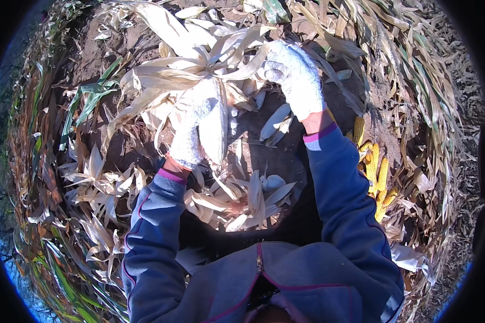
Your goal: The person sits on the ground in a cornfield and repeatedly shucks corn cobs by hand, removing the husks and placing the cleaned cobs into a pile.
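Observation:
My left hand (190, 133), in a white knitted glove, is wrapped around an ear of corn (214, 125). A pale inner husk still covers that ear, its narrow end towards me. From its far end the peeled dry husk leaves (161, 76) fan out to both sides. My right hand (295, 76), gloved the same way, is closed at the tip of one of these husk leaves (246, 72); the fingertips are partly hidden by glare. Loose husks (246, 202) with reddish-brown silk lie on the soil between my arms.
Several bare yellow corn cobs (374, 165) are heaped beside my right elbow. Dry corn stalks (408, 72) are piled along the right, and more stalks and green leaves (64, 270) lie at the left. A small husk-covered ear (275, 123) rests on the soil (246, 141).

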`<act>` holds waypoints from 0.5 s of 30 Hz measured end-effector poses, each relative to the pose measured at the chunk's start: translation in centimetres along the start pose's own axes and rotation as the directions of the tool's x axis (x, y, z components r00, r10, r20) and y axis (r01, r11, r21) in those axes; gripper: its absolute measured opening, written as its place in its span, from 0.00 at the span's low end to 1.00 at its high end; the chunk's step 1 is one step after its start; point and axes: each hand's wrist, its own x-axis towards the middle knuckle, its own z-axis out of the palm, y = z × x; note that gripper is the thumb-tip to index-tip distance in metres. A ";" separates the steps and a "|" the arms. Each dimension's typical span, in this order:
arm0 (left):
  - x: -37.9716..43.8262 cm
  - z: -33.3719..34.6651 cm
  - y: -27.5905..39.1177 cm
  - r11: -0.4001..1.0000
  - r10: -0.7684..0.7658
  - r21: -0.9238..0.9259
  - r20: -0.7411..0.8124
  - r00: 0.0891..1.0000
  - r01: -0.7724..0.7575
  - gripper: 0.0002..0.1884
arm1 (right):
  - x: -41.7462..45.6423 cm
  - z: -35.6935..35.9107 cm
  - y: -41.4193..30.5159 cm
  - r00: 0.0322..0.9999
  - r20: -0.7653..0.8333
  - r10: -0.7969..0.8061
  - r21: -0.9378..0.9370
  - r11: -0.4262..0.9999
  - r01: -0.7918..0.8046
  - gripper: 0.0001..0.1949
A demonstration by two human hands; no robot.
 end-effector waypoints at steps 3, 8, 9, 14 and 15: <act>-0.7 4.8 0.9 0.996 0.066 0.052 -0.002 0.998 -0.066 0.24 | -0.9 1.3 0.8 0.983 0.155 0.103 -0.232 0.971 -0.065 0.15; -0.2 4.0 2.0 0.992 0.124 -0.017 -0.076 0.989 -0.125 0.25 | -2.7 2.9 1.6 0.810 0.459 0.365 -0.551 0.832 -0.062 0.13; -0.1 3.8 2.2 0.985 0.172 0.016 -0.092 0.981 -0.171 0.25 | -3.0 3.0 1.7 0.762 0.493 0.420 -0.593 0.803 -0.058 0.13; 0.1 3.5 3.0 0.964 0.265 0.049 -0.151 0.952 -0.260 0.25 | -3.9 3.9 2.2 0.631 0.629 0.453 -0.722 0.642 0.258 0.21; 0.1 3.5 3.0 0.959 0.282 0.054 -0.151 0.948 -0.277 0.25 | -4.1 4.3 2.2 0.644 0.605 0.468 -0.756 0.590 0.282 0.22</act>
